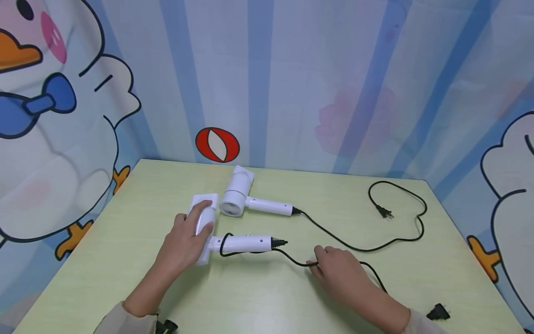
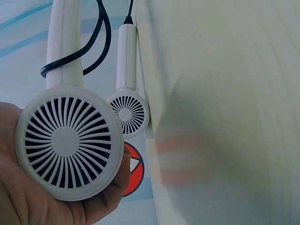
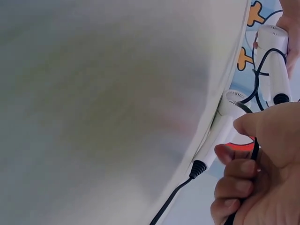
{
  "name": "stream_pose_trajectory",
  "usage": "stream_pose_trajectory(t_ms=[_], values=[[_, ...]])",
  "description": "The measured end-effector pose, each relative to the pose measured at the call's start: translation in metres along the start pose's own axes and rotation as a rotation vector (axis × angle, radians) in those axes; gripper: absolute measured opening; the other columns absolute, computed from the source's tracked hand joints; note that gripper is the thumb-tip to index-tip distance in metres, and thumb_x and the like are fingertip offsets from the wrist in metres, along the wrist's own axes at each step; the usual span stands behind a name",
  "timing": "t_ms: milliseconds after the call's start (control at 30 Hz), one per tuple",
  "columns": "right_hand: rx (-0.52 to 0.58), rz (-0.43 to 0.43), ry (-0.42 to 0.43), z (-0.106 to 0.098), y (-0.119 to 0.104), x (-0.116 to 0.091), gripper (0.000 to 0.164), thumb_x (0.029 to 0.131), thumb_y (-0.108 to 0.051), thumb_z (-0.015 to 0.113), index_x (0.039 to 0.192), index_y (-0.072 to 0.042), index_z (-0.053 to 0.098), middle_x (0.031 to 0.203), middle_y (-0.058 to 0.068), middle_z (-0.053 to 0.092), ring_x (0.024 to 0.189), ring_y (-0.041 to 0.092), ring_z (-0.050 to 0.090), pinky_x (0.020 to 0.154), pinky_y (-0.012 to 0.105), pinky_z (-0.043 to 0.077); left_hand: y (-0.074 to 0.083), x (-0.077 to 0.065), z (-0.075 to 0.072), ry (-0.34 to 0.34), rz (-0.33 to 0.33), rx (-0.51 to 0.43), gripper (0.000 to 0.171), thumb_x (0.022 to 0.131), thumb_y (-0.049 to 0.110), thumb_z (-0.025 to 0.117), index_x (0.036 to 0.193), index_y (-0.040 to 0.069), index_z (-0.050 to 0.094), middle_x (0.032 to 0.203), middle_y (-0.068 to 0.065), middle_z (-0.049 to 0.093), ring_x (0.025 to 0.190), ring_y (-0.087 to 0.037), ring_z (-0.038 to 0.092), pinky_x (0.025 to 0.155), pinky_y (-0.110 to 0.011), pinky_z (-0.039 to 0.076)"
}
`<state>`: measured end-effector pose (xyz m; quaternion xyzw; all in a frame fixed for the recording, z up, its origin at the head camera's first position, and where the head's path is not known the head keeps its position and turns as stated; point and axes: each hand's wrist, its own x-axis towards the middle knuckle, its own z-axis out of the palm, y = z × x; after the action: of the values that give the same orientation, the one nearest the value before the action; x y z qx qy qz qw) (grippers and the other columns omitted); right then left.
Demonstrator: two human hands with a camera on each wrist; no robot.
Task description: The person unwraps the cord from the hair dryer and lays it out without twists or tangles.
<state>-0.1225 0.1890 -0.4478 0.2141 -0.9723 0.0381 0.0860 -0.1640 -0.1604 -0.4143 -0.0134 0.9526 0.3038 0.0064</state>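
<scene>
My left hand (image 1: 181, 243) grips a white hair dryer (image 1: 246, 243) around its barrel, with the handle pointing right. In the left wrist view, the round vent grille (image 2: 65, 142) faces the camera and the fingers curl round behind it. A black cord (image 1: 295, 262) loops once around that handle and runs right to my right hand (image 1: 344, 273). The right wrist view shows its fingers curled around the cord. Behind lies a second white hair dryer (image 1: 238, 190) on the table, its handle also toward the right.
The second dryer's cord (image 1: 333, 239) winds across the pale table (image 1: 275, 311) to a black plug (image 1: 384, 212) at the back right. Another black plug (image 1: 438, 312) lies near the right sleeve. A cartoon-printed curtain (image 1: 292, 83) hangs behind the table.
</scene>
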Motion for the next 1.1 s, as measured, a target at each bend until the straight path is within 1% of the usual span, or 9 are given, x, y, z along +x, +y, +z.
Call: stream_pose_trajectory(t_ms=[133,233,367,533,633,800,1100], values=[[-0.036,0.069,-0.044,0.000,-0.001,0.002,0.039,0.095,-0.038,0.067,0.077,-0.011,0.047,0.064,0.001,0.040,0.055,0.019,0.042,0.053,0.037,0.038,0.000,-0.001,-0.001,0.001,0.006,-0.004,0.058,0.104,0.040,0.050,0.158,0.035,0.029,0.131,-0.024,0.045,0.087,-0.034,0.059,0.063,-0.038,0.046],[-0.053,0.118,-0.080,-0.002,-0.002,0.004,0.044,0.095,-0.046,0.066,0.078,-0.010,0.049,0.067,0.004,0.041,0.061,0.023,0.046,0.056,0.040,0.039,0.001,-0.002,-0.002,0.002,0.014,-0.009,0.057,0.104,0.040,0.050,0.158,0.035,0.029,0.131,-0.024,0.045,0.088,-0.034,0.059,0.063,-0.037,0.047],[-0.062,0.177,-0.121,-0.003,-0.001,0.010,0.047,0.097,-0.049,0.063,0.075,-0.009,0.052,0.070,0.006,0.044,0.067,0.026,0.050,0.061,0.044,0.041,0.001,-0.004,-0.003,0.003,0.025,-0.020,0.057,0.104,0.039,0.051,0.157,0.035,0.031,0.132,-0.024,0.045,0.090,-0.034,0.059,0.064,-0.038,0.048],[-0.061,0.247,-0.166,-0.003,0.006,0.021,0.052,0.100,-0.051,0.057,0.067,-0.010,0.051,0.071,0.007,0.045,0.065,0.026,0.047,0.060,0.044,0.041,0.001,-0.006,-0.003,-0.001,0.045,-0.033,0.057,0.104,0.039,0.052,0.157,0.035,0.032,0.132,-0.022,0.047,0.093,-0.034,0.059,0.065,-0.039,0.050],[-0.071,0.263,-0.147,-0.004,0.010,0.027,0.057,0.101,-0.052,0.054,0.061,-0.012,0.049,0.069,0.007,0.044,0.061,0.025,0.045,0.056,0.041,0.040,0.000,-0.007,-0.003,-0.012,0.053,-0.033,0.057,0.104,0.039,0.052,0.157,0.036,0.032,0.132,-0.022,0.047,0.094,-0.033,0.059,0.066,-0.039,0.050],[-0.087,0.250,-0.057,-0.012,0.014,0.035,0.063,0.102,-0.052,0.052,0.052,-0.012,0.047,0.064,0.007,0.041,0.052,0.024,0.040,0.049,0.037,0.036,0.000,-0.008,-0.002,-0.042,0.068,-0.012,0.056,0.104,0.039,0.053,0.155,0.037,0.032,0.133,-0.022,0.046,0.093,-0.033,0.059,0.066,-0.039,0.050],[-0.008,0.272,0.028,-0.027,0.018,0.049,0.069,0.104,-0.054,0.046,0.048,-0.013,0.048,0.061,0.007,0.041,0.051,0.023,0.038,0.047,0.035,0.031,0.000,-0.009,0.003,-0.058,0.086,-0.009,0.055,0.103,0.037,0.054,0.154,0.037,0.035,0.132,-0.022,0.048,0.088,-0.030,0.059,0.063,-0.036,0.048]])
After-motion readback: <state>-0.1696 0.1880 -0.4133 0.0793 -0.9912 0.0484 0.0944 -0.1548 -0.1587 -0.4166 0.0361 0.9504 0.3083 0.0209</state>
